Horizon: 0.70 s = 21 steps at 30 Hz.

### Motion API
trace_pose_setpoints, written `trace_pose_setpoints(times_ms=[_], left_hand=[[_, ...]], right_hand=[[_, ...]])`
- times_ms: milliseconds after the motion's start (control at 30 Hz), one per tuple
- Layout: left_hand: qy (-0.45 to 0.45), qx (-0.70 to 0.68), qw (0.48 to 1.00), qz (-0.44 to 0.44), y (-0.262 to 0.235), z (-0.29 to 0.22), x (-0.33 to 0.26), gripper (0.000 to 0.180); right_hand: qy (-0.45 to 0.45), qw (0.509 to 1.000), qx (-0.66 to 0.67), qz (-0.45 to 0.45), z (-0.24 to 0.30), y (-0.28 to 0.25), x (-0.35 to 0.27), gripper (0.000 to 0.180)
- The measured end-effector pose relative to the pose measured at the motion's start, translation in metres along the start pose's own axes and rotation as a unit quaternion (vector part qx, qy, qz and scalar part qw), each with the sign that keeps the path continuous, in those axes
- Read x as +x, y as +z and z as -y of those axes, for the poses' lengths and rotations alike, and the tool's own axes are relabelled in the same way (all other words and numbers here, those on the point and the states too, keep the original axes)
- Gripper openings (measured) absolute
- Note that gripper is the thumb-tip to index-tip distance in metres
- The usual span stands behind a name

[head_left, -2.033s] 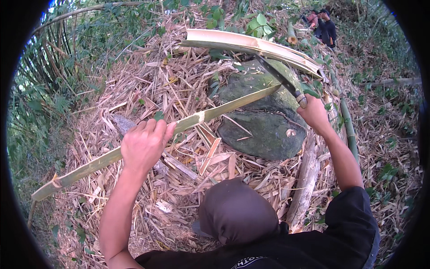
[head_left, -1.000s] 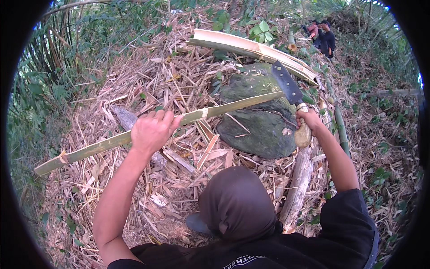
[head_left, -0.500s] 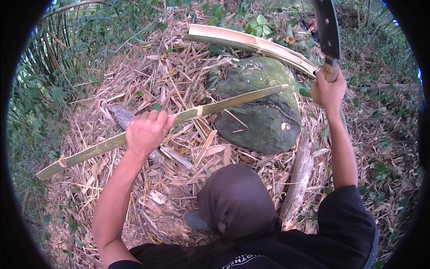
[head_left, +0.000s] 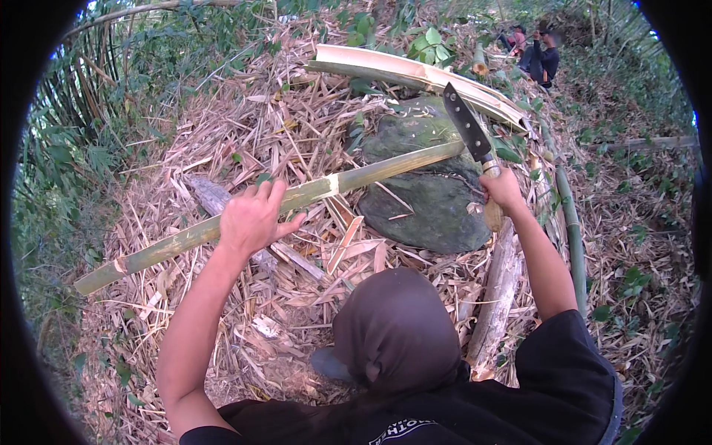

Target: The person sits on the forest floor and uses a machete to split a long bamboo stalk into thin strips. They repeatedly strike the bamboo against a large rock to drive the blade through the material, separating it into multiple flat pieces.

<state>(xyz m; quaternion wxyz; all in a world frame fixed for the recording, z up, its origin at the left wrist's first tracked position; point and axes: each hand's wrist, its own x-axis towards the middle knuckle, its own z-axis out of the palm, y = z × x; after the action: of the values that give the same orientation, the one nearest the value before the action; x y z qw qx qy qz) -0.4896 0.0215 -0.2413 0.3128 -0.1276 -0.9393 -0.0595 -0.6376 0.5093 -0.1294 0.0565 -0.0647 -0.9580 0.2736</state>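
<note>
My left hand (head_left: 252,220) grips a long green bamboo strip (head_left: 386,169) near its middle, the thumb standing apart from the fingers. The strip slants from the lower left up to the right, its far end lying over a mossy boulder (head_left: 423,211). In my right hand (head_left: 502,190) is a machete (head_left: 466,122) with a dark, holed blade and a light wooden handle. Its blade points up and left, right by the strip's far end; whether the two touch I cannot tell.
Behind the boulder lies a split bamboo half (head_left: 415,70). A green bamboo pole (head_left: 572,237) runs along the right, and a weathered log (head_left: 493,304) lies near my right arm. Dry bamboo shavings (head_left: 245,141) cover the ground. Two people (head_left: 541,59) sit far off at the upper right.
My right hand has come down and to the left, bringing the machete from high above to the strip's far end. The strip has shifted slightly, and my left thumb has spread out.
</note>
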Motion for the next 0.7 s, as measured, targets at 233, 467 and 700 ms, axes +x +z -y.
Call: trace_pose_setpoints(times_ms=[233,467,700], left_hand=[[0.061,-0.024,0.997,0.051,0.013,0.004,-0.014,0.045],[-0.084,-0.128,0.974,0.166,0.024,0.0,-0.014,0.03],[-0.105,-0.074,0.984,0.127,0.01,-0.025,-0.007,0.042]], right_hand=[[-0.033,0.998,-0.05,-0.004,-0.003,-0.002,0.009,0.032],[-0.093,0.984,-0.134,-0.065,0.024,-0.001,0.017,0.039],[-0.125,0.967,-0.211,-0.075,0.041,-0.009,0.013,0.039]])
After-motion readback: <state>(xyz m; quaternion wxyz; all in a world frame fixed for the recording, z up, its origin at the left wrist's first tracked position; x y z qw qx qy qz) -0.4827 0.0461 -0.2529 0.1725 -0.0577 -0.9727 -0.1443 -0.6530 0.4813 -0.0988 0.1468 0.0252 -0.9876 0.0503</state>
